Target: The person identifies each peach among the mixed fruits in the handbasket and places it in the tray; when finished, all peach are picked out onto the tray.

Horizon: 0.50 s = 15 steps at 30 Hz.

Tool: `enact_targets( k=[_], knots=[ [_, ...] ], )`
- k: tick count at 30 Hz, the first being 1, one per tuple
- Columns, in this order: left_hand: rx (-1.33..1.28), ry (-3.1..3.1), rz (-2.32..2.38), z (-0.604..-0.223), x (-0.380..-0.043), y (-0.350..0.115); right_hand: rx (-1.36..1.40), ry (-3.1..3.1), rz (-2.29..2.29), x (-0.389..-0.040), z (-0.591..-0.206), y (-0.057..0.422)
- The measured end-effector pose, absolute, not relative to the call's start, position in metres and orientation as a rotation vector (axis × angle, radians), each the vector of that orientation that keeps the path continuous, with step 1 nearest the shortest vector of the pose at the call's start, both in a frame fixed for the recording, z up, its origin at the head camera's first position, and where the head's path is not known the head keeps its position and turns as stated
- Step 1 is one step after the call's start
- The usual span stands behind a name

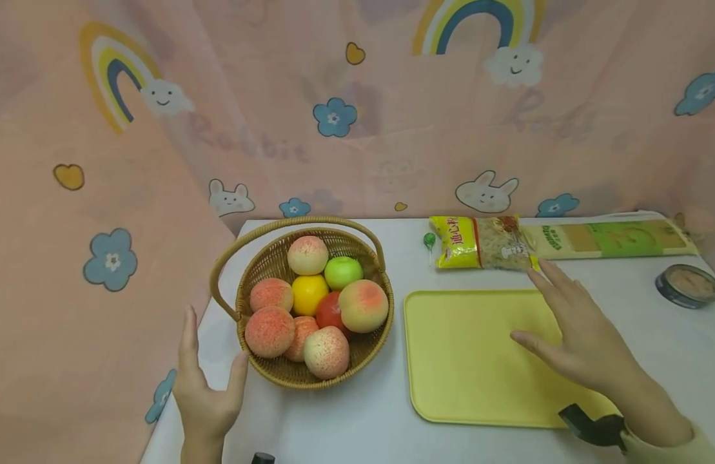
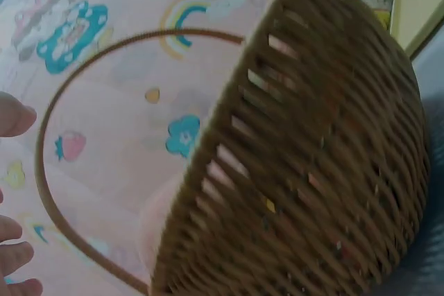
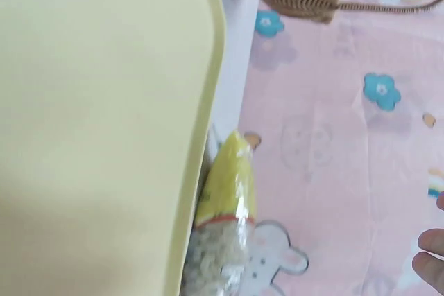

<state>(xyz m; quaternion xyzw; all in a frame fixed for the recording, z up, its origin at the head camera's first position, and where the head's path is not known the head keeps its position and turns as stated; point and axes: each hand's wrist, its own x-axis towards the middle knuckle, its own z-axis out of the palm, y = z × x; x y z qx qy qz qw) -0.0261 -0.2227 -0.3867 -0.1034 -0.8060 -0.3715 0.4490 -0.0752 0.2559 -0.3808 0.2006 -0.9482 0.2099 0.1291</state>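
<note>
A wicker basket (image 1: 316, 385) with an arched handle stands on the white table, holding several peaches (image 1: 270, 332), a green apple (image 1: 343, 273), a yellow round fruit (image 1: 310, 295) and a partly hidden red one (image 1: 331, 312). My left hand (image 1: 209, 393) is beside the basket's lower left, thumb and fingers spread, holding nothing. In the left wrist view the basket's woven side (image 2: 312, 150) fills much of the picture. Over the right part of a yellow tray (image 1: 467, 361) hovers my right hand (image 1: 583, 335), fingers extended and nothing in its grasp.
Behind the tray lie a yellow bag of pasta (image 1: 479, 243), a long green-and-tan packet (image 1: 612, 238) and a green lollipop (image 1: 429, 241). A round tin (image 1: 689, 285) sits at the right edge. A pink patterned cloth (image 1: 392, 161) hangs behind the table.
</note>
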Motion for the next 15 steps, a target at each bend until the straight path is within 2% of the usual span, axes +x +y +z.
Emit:
enact_targets(
  k=[5,12,15],
  knots=[
    [-0.281,-2.076,-1.148,-0.4,-0.04,-0.243,0.679,-2.732,0.708,-0.081,-0.373,0.226],
    [-0.61,-2.018,-1.671,-0.415,-0.063,-0.264,0.902,-2.696,0.842,-0.094,-0.362,0.183],
    [-0.669,-2.003,-1.798,-0.42,-0.072,-0.27,1.03,-2.659,0.883,-0.102,-0.354,0.164]
  ],
)
